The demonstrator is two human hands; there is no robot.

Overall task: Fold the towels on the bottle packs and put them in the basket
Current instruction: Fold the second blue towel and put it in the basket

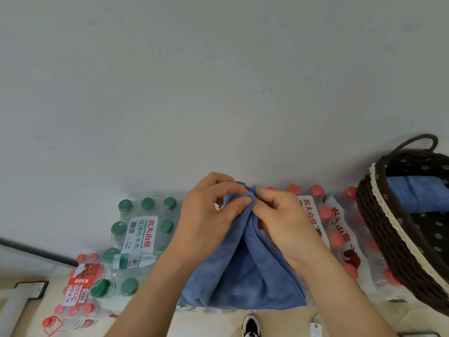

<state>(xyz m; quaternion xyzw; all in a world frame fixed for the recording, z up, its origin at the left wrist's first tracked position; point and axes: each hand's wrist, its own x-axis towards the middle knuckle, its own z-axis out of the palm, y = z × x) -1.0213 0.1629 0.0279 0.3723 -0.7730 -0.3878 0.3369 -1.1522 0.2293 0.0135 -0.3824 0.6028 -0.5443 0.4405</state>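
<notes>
A blue towel (245,278) lies on the bottle packs in front of me, its far edges lifted into a peak. My left hand (209,215) and my right hand (281,220) pinch those far corners together at the top, fingers touching. The green-capped pack (143,229) sits to the left and the red-capped packs (340,229) to the right. A dark woven basket (393,242) stands at the right on the red-capped packs. Inside it lies a folded blue towel (415,195).
A grey wall (218,81) rises right behind the packs. A smaller red-capped pack (77,293) lies on the floor at the lower left. My shoe (251,327) and a white power strip (315,329) show on the floor below the towel.
</notes>
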